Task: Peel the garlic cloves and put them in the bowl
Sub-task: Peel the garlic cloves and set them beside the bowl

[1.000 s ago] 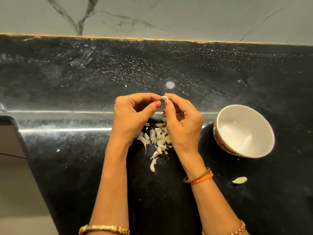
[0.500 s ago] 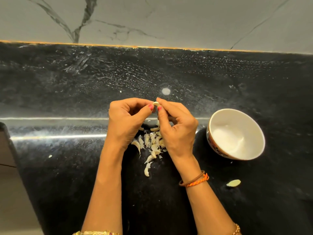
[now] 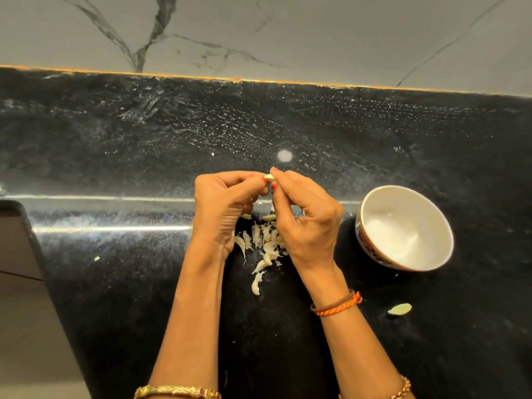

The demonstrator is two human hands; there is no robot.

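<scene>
Black shiny stone counter [image 3: 115, 283] holds everything the person needs, close in front of them. Both hands are up above it, meeting in the middle. The left hand [image 3: 227, 203] and the right hand [image 3: 305, 220] each pinch one small pale garlic clove [image 3: 269, 177] between thumb and fingertip, so both hands are closed on it. The other fingers are curled in. Holding it from both sides like this probably lets one hand keep it steady while the other picks at the skin.

Right under the hands lies a heap of pale garlic cloves and papery skins [image 3: 263, 243]. I cannot tell which bits are whole cloves and which are only skin. It makes sense that the hands work over the heap, because loose skin can drop straight down there.

Off to the right, near the right hand, stands a round white bowl with a painted pattern outside [image 3: 374, 249]. It looks empty, so I think the job is only starting. It sits close so a clean clove has a short trip.

One small pale green scrap [image 3: 400, 309] lies alone near the bowl.

No words or labels show anywhere.
</scene>
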